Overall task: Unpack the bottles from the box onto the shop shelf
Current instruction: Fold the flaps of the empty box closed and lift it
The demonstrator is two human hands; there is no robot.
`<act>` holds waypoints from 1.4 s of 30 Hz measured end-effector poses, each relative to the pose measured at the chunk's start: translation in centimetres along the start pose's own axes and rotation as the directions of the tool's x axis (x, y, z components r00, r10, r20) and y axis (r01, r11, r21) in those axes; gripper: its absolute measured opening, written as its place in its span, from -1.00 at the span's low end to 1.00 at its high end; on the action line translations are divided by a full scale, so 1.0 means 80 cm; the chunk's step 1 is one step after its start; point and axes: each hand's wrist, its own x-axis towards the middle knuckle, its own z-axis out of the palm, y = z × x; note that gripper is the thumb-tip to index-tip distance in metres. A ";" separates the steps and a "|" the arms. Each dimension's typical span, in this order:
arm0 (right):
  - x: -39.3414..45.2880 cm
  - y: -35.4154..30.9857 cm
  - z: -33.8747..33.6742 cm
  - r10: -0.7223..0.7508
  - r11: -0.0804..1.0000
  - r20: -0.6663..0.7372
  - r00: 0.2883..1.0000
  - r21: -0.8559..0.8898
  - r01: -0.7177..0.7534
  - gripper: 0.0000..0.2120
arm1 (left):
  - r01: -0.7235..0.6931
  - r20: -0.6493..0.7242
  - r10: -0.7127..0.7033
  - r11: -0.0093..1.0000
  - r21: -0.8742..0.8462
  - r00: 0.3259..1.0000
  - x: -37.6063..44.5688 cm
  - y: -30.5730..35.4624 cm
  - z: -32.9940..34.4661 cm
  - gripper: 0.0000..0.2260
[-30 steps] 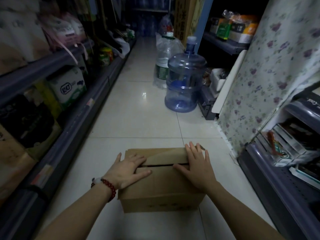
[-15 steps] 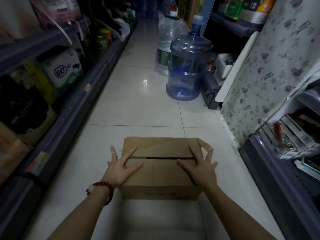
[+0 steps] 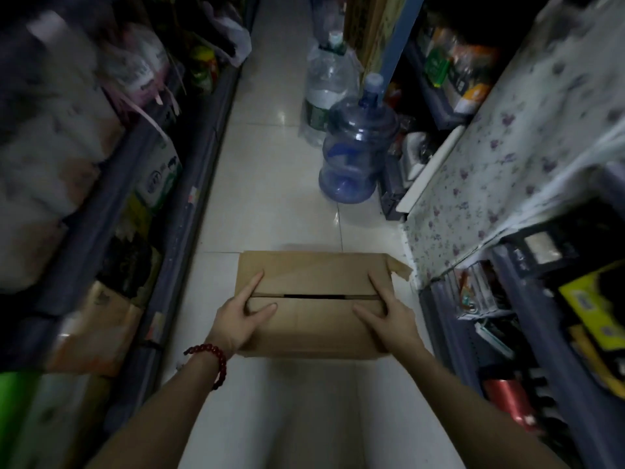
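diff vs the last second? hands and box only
Both hands slid outward from flat on the top flaps to the box's ends: the left hand now grips the left end, the right hand the right end, thumbs on the near flap. The box stays on the floor tiles, flaps shut with the seam slit showing; no bottles out. Its torn corner is unchanged.

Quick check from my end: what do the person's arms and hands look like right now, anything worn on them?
Both forearms are bare, with no sleeves in view and no gloves on either hand. The left hand has a bracelet of round dark red beads around its wrist. The right hand shows no watch, ring or band that I can make out; the light is dim.
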 end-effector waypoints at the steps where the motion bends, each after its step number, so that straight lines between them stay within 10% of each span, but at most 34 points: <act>1: -0.015 -0.031 -0.025 -0.004 1.000 0.009 1.000 0.005 0.004 -0.33 | 0.006 0.003 -0.006 1.000 -0.007 1.000 -0.018 0.030 -0.019 -0.39; 15: -0.164 -0.400 -0.256 -0.103 0.995 -0.056 0.993 0.004 0.104 -0.38 | -0.091 0.014 0.090 0.995 0.045 0.996 -0.193 0.384 -0.252 -0.41; 29: -0.145 -0.474 -0.230 -0.082 0.996 -0.123 0.989 0.009 0.083 -0.39 | -0.119 0.063 0.117 0.992 0.033 0.991 -0.169 0.421 -0.327 -0.42; 42: 0.128 -0.543 -0.251 -0.143 0.990 -0.018 0.990 0.005 0.143 -0.40 | -0.078 -0.009 0.078 0.997 0.012 0.997 0.058 0.489 -0.367 -0.43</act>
